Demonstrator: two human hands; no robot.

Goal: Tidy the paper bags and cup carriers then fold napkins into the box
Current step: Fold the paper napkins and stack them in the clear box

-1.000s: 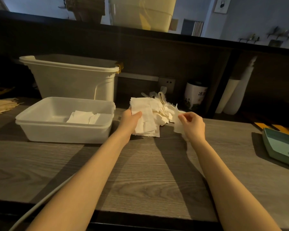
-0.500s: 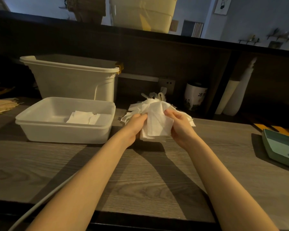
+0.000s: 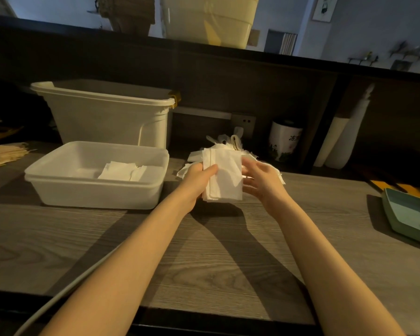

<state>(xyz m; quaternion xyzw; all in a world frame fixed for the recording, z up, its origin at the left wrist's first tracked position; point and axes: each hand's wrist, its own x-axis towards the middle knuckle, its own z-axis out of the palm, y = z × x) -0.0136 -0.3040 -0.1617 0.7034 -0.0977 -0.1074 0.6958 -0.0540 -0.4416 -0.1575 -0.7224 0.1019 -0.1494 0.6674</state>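
Observation:
A folded stack of white napkins (image 3: 226,178) stands upright between my hands above the wooden counter. My left hand (image 3: 197,181) grips its left edge, thumb across the front. My right hand (image 3: 262,180) touches the right edge with fingers spread. Behind them lies a loose heap of unfolded napkins (image 3: 230,144). The shallow white box (image 3: 58,187) sits to the left and holds a few folded napkins (image 3: 121,170).
A tall white bin (image 3: 102,117) stands behind the box. Flat brown paper items (image 3: 5,154) lie at the far left. A white printed canister (image 3: 284,139) and white rolls (image 3: 337,146) stand at the back right. A green tray (image 3: 412,214) sits at the right edge.
My hands came together from apart. The napkin in my right hand was folded onto the stack in my left, which now stands flat and squared between both hands.

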